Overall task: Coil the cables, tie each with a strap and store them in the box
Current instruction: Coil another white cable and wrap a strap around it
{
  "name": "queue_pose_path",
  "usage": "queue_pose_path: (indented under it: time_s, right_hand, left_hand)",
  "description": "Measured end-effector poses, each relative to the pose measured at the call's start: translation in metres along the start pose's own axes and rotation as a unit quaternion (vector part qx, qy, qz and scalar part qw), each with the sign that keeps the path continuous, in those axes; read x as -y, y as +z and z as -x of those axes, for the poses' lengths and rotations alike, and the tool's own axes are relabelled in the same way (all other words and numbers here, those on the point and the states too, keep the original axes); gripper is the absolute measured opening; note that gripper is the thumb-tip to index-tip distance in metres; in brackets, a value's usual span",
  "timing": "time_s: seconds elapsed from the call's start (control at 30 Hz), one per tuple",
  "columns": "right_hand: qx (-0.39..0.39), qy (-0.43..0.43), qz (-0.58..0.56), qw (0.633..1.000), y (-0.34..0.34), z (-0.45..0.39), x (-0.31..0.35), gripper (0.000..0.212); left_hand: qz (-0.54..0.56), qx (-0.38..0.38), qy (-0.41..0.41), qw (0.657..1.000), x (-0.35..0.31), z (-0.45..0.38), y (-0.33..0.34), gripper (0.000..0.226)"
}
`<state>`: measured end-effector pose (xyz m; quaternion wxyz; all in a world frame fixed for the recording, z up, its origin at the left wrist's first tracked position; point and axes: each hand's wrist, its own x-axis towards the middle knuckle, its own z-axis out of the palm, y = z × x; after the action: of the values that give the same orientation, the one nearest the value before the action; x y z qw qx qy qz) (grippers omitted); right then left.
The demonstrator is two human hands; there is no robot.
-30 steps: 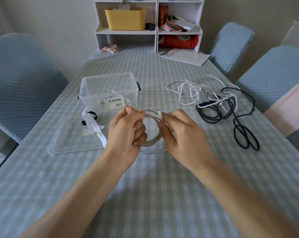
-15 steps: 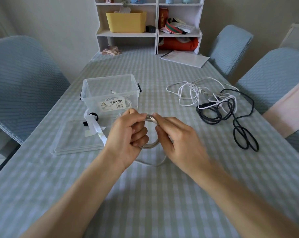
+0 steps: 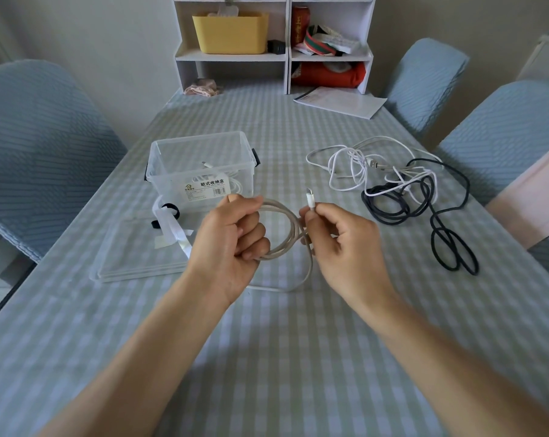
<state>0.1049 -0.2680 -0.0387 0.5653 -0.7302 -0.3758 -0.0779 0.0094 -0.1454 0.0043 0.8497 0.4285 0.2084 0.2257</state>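
Note:
My left hand (image 3: 232, 238) grips a coil of off-white cable (image 3: 287, 230) just above the table. My right hand (image 3: 345, 244) pinches the cable's free end, with its white plug (image 3: 310, 198) pointing up. A loose loop of the same cable hangs down to the cloth below both hands. The clear plastic box (image 3: 203, 167) stands behind my left hand with a white cable inside. White and black straps (image 3: 169, 220) lie on the clear lid (image 3: 134, 257) in front of the box.
A tangle of white cables (image 3: 358, 167) and a black cable (image 3: 437, 216) lie on the checked tablecloth to the right. Blue-covered chairs (image 3: 36, 152) flank the table. A white shelf unit (image 3: 273, 42) and papers (image 3: 339, 102) sit at the far end.
My right hand has drawn away to the right from the coil, lifting the plug end clear. My left hand still grips the coil, now opened wider.

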Motion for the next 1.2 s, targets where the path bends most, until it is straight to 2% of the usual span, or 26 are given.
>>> queue_pose_path:
  time_s: [0.13, 0.4, 0.57, 0.63, 0.83, 1.03, 1.1, 1.17, 1.2]
  right_hand:
    - [-0.004, 0.024, 0.011, 1.000, -0.001, 0.000, -0.007, 0.020]
    - [0.033, 0.001, -0.014, 0.999, -0.011, -0.001, 0.008, 0.020]
    - [0.006, 0.111, -0.086, 0.990, -0.014, -0.005, 0.008, 0.018]
    - [0.009, 0.122, -0.086, 0.989, -0.016, -0.005, 0.008, 0.018]
    - [0.086, 0.083, -0.046, 0.992, -0.014, -0.005, 0.005, 0.018]
    - [0.207, 0.031, 0.028, 0.977, -0.007, 0.001, 0.008, 0.042]
    - [0.209, 0.004, 0.037, 0.977, -0.007, 0.001, 0.008, 0.033]
    - [0.186, 0.008, 0.028, 0.982, -0.008, 0.001, 0.009, 0.012]
    - [0.176, 0.025, 0.018, 0.984, -0.009, 0.001, 0.008, 0.019]
  left_hand:
    - [0.015, -0.015, -0.004, 1.000, 0.000, -0.002, -0.003, 0.041]
    - [0.008, -0.019, -0.007, 1.000, 0.002, -0.003, -0.005, 0.040]
    - [0.046, -0.033, -0.009, 0.998, 0.000, -0.005, -0.005, 0.034]
    - [0.045, -0.032, -0.012, 0.998, 0.000, -0.005, -0.004, 0.034]
    - [-0.003, 0.000, -0.017, 1.000, 0.001, -0.005, -0.006, 0.040]
    - [-0.051, 0.056, -0.040, 0.996, 0.010, 0.000, 0.000, 0.034]
    - [-0.056, 0.068, -0.042, 0.995, 0.009, 0.000, -0.002, 0.031]
    - [-0.079, 0.093, -0.047, 0.991, 0.007, 0.001, -0.002, 0.025]
    - [-0.094, 0.111, -0.054, 0.988, 0.007, 0.002, -0.001, 0.025]
